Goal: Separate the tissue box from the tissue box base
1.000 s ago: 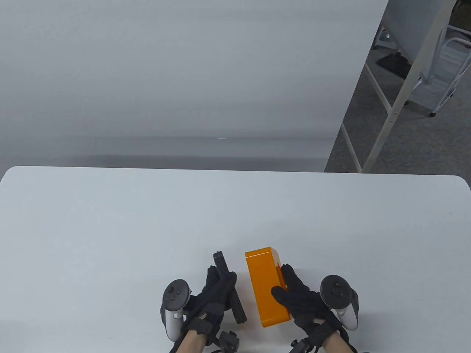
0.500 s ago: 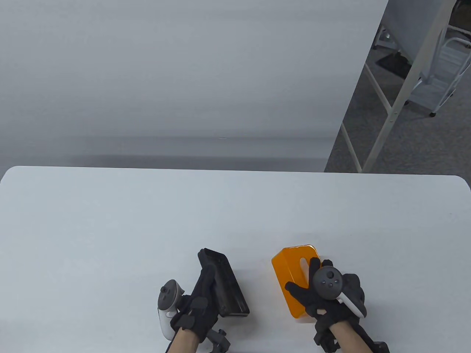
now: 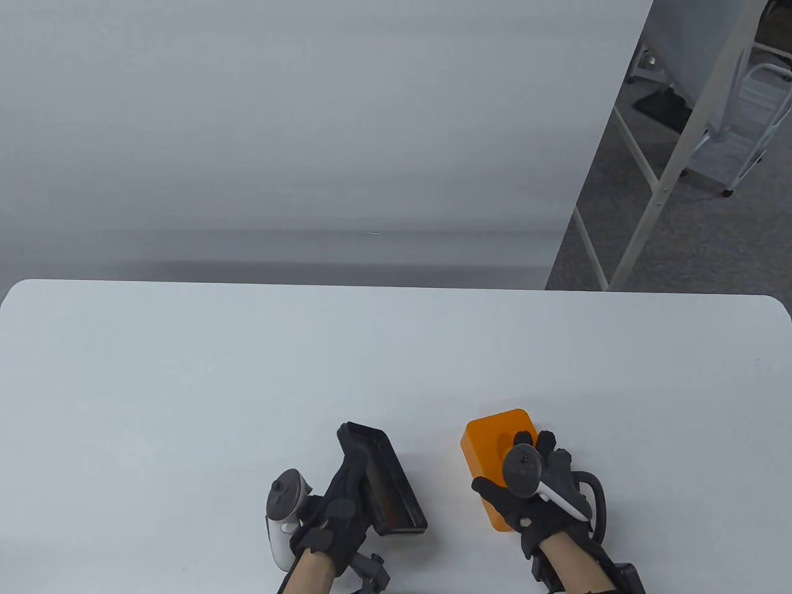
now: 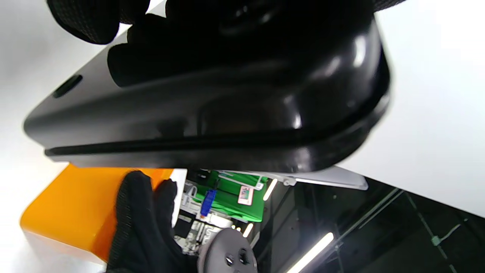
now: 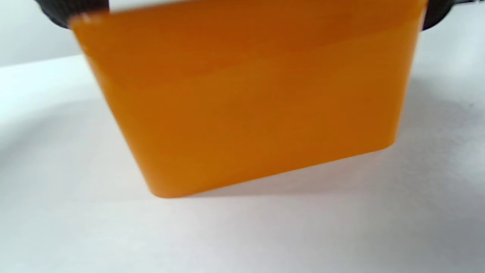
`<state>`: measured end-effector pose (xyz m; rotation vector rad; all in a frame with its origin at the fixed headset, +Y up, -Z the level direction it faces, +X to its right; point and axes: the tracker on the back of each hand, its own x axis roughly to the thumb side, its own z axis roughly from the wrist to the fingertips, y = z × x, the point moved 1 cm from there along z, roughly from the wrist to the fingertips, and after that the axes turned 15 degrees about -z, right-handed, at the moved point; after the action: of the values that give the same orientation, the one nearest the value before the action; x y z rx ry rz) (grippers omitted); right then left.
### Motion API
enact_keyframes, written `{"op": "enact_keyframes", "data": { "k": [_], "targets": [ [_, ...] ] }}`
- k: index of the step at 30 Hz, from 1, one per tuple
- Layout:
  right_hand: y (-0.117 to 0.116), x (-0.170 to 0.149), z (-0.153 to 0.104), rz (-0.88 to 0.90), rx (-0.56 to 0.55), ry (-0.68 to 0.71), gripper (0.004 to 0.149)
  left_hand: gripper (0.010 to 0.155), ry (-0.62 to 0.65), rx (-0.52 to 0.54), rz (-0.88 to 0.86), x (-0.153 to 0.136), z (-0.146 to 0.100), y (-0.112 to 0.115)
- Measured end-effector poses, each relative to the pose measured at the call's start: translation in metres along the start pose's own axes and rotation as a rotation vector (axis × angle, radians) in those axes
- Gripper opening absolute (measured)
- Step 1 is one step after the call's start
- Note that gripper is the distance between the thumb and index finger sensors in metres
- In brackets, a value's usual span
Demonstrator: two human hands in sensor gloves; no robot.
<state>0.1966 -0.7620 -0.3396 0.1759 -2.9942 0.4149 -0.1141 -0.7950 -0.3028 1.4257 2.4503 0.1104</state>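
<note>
The orange tissue box (image 3: 492, 445) and the black base (image 3: 387, 489) are apart, near the table's front edge. My left hand (image 3: 349, 489) grips the black base from its left side, with fingers laid along it. The base fills the left wrist view (image 4: 227, 102), where the orange box (image 4: 75, 204) shows below it. My right hand (image 3: 513, 464) grips the orange box from above, thumb on its left face. In the right wrist view the box (image 5: 250, 98) hangs tilted just over the table, blurred.
The white table (image 3: 247, 383) stretches away behind the two parts. A white wall panel stands behind it. A metal frame (image 3: 668, 161) and a white cart (image 3: 748, 124) stand on the floor at the far right.
My right hand moved the orange box right and turned over on top of it. My left hand tipped the black base from on edge to lying flatter. The gap between the two parts widened.
</note>
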Motion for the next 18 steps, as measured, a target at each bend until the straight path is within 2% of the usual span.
{"op": "enact_keyframes", "data": {
  "k": [3,6,11,16,17,18],
  "targets": [
    [0.007,-0.012,-0.014,-0.021,-0.075,0.033,0.103,0.096,0.014,0.025,0.053,0.002,0.0,0.0],
    [0.006,-0.027,-0.034,-0.026,-0.072,0.109,0.1,0.091,0.009,0.031,0.074,0.0,0.002,0.0],
    [-0.005,-0.056,-0.057,-0.005,-0.105,0.104,0.1,0.084,-0.043,0.052,0.123,-0.008,0.008,0.0],
    [-0.025,-0.079,-0.067,0.085,-0.204,0.093,0.098,0.078,-0.089,0.127,0.222,-0.017,0.014,-0.004],
    [-0.028,-0.081,-0.067,0.091,-0.207,0.097,0.098,0.077,-0.096,0.142,0.242,-0.018,0.015,-0.005],
    [-0.031,-0.085,-0.067,0.084,-0.165,0.097,0.098,0.077,-0.108,0.157,0.265,-0.022,0.017,-0.006]
  ]
}}
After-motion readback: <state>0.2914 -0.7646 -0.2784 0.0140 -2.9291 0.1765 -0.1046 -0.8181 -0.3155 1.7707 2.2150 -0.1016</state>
